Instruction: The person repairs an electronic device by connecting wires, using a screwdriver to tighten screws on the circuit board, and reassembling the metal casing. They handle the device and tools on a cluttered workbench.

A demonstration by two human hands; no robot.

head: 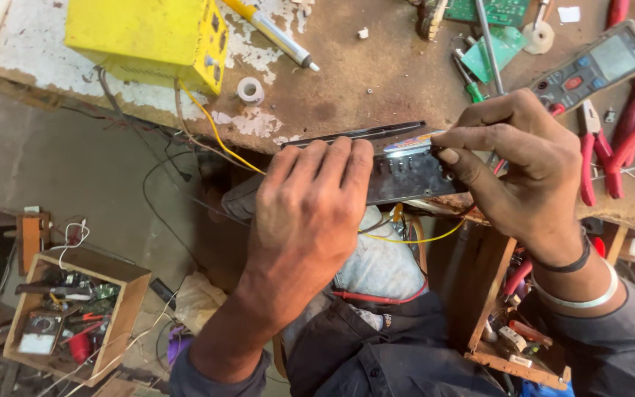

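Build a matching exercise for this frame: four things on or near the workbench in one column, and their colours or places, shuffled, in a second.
Things:
1. box with sockets
2. multimeter
3. pliers
4. dark metal strip

Colours or places:
A. red handles, lying right of the right hand
B. held at the bench edge between the left hand and the right hand
C. yellow, at the far left of the bench
D. grey, with a screen, at the far right

Pairs: 1-C, 2-D, 3-A, 4-B

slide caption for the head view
Left hand steadies a dark metal panel while right hand works at its edge.
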